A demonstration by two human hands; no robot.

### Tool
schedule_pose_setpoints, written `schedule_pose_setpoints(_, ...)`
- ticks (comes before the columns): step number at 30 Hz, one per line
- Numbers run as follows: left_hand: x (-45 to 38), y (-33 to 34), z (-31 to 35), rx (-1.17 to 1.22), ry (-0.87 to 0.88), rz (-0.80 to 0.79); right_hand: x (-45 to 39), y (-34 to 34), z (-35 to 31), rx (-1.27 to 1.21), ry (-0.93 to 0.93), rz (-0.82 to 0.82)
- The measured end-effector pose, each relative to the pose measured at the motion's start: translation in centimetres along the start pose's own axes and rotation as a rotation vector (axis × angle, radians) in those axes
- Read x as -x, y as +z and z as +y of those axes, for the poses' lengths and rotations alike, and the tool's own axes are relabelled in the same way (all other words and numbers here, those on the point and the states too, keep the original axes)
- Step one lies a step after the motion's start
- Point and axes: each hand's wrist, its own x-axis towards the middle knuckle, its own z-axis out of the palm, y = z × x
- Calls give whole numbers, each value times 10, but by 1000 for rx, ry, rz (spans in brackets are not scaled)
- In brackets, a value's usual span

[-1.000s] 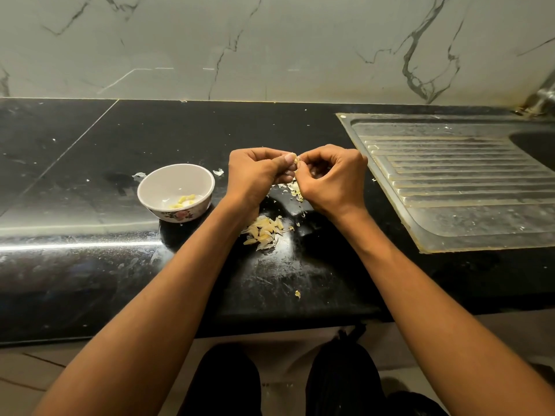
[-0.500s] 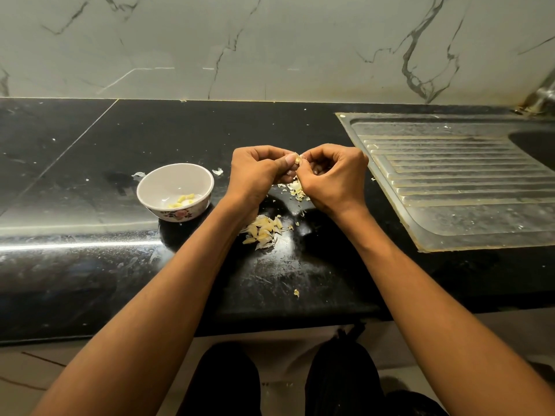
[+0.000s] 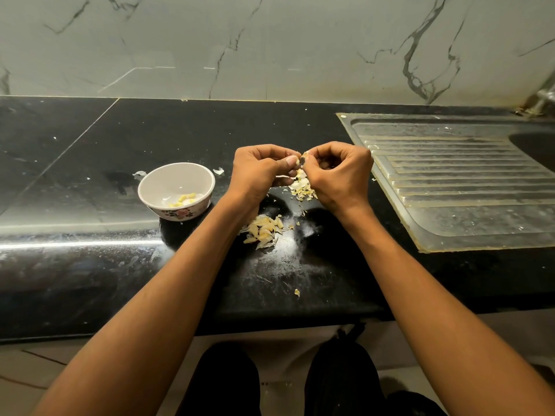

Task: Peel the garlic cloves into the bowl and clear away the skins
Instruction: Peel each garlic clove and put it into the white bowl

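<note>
Between both hands sits one garlic clove, pinched by the left hand and the right hand above the counter. Peeling is going on; next, I think, the bare clove must go left into the bowl, and the skins need clearing.

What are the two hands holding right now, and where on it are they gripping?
A garlic clove, pinched between the fingertips of the left hand and the right hand, one at each side. The exact contact spots are too small to tell.
</note>
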Motion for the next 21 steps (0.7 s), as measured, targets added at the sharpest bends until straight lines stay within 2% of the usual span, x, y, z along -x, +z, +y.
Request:
schedule_pose_setpoints(13, -2, -4, -1, 96, 34, 52, -3, -1, -1, -147, 207, -85)
schedule_pose_setpoints(21, -2, -2, -2, 67, 63, 41, -4, -3, -8, -505, 519, -174)
